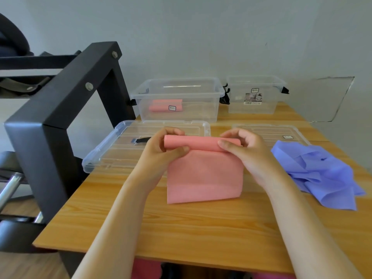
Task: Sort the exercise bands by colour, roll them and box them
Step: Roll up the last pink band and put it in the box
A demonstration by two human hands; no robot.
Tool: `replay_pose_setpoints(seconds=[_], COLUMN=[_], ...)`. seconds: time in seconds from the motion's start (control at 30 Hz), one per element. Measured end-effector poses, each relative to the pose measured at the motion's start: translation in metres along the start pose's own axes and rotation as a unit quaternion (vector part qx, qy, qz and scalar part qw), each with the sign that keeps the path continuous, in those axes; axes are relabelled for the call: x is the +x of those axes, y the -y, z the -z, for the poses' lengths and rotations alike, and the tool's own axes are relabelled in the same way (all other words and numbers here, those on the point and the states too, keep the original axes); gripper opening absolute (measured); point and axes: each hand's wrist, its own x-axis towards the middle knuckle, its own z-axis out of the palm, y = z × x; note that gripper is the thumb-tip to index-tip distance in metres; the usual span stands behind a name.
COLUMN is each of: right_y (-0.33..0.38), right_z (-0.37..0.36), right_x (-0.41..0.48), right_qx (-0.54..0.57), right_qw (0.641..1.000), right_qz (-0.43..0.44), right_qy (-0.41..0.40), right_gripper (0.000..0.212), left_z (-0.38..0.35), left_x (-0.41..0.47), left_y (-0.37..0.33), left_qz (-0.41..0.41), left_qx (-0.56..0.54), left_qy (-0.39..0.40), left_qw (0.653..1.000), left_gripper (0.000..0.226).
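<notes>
Left hand (161,151) and right hand (244,152) pinch each end of a part-rolled pink band (205,176), a thin, limp, probably springy sheet best held there.

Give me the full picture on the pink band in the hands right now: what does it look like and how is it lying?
The pink band is a thin, matte, rubbery-looking sheet lying on the wooden table. Its far end is rolled into a tight tube. The near part lies flat and unrolled, pointing toward the person. The left hand grips the roll's left end and the right hand its right end. Its far left part appears to overlap a clear lid.
</notes>
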Motion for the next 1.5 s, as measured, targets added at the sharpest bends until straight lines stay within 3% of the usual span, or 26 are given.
replay_pose_setpoints(seconds=[0.17,0.37,0.5,0.6,0.7,0.87,0.93,1.1,1.27,1.4,1.5], right_y=[0.005,0.000,0.003,0.003,-0.001,0.002,0.002,-0.003,0.002,-0.003,-0.005], right_z=[0.001,0.001,0.001,0.002,0.003,0.002,0.004,0.004,0.002,0.003,0.001], right_x=[-0.002,0.000,-0.001,0.000,0.001,0.000,0.000,0.001,0.001,0.003,0.003], right_qx=[-0.012,-0.005,0.008,0.023,0.009,0.002,0.011,0.000,0.015,0.017,-0.008], right_qw=[0.999,1.000,1.000,1.000,0.999,1.000,1.000,1.000,1.000,0.999,0.999], right_qz=[0.042,-0.007,0.027,0.013,-0.029,0.012,0.020,-0.023,0.027,-0.022,-0.027], right_qy=[0.003,0.008,-0.010,-0.004,0.010,-0.011,-0.009,0.004,0.001,0.028,0.022], right_gripper=[0.019,0.011,0.017,0.019,0.009,0.015,0.018,0.007,0.018,0.011,0.009], left_z=[-0.002,-0.003,-0.005,-0.004,-0.002,-0.003,-0.002,-0.001,-0.002,0.002,0.002], left_x=[0.001,-0.001,-0.001,0.001,0.001,0.000,0.001,0.001,0.001,0.003,0.002], left_y=[0.005,0.000,0.006,0.008,0.006,0.008,0.008,0.006,0.009,0.010,0.011], left_qz=[0.036,-0.020,0.060,0.026,0.001,0.061,0.045,-0.009,0.084,0.014,0.017], left_qx=[0.021,-0.027,0.014,0.034,0.009,0.022,0.030,-0.003,-0.013,0.000,-0.019], left_qy=[-0.021,-0.023,-0.024,-0.038,-0.031,-0.024,-0.025,-0.016,-0.020,-0.023,-0.014], left_qw=[0.999,0.999,0.998,0.998,0.999,0.998,0.998,1.000,0.996,1.000,1.000], left_gripper=[0.004,0.029,0.017,0.009,0.025,0.014,0.007,0.024,0.023,0.019,0.021])
